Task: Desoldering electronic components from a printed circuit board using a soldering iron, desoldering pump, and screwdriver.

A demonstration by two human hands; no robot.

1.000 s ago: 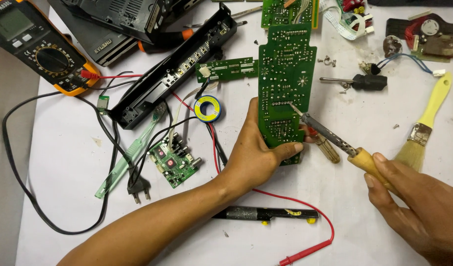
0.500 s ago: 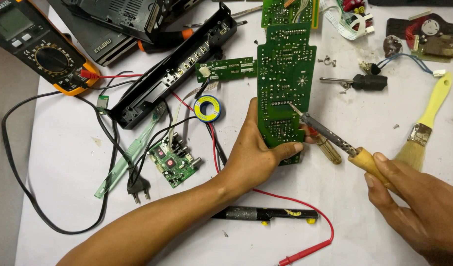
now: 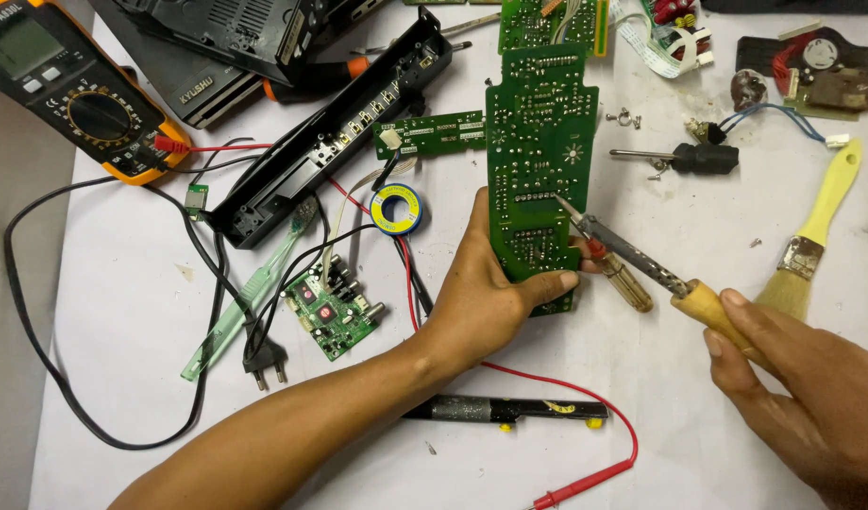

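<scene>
A: How many of each thing are counted on the white table [image 3: 122, 312]?

B: Two hands are seen, left hand [image 3: 481, 302] and right hand [image 3: 802, 397]. One long green board [image 3: 538, 161], one soldering iron [image 3: 641, 264], one brush [image 3: 816, 241], one meter [image 3: 70, 90], one solder reel [image 3: 396, 208], one small board [image 3: 332, 312] and one plug [image 3: 264, 359] are counted.

A: What is hidden or cut off?

B: The meter is cropped at the left edge. The right hand is cut by the lower right corner. The long board's lower edge is covered by the left hand. A further green board at the top edge is only partly seen.

A: How is the board placed relative to the fingers?

B: The board is gripped at its lower end: the thumb [image 3: 542, 283] is pressed across its face, and the remaining fingers are hidden behind it. The iron's wooden handle is enclosed by the right hand's curled fingers [image 3: 736, 316], and its tip is laid on the board's face above the thumb.
</scene>
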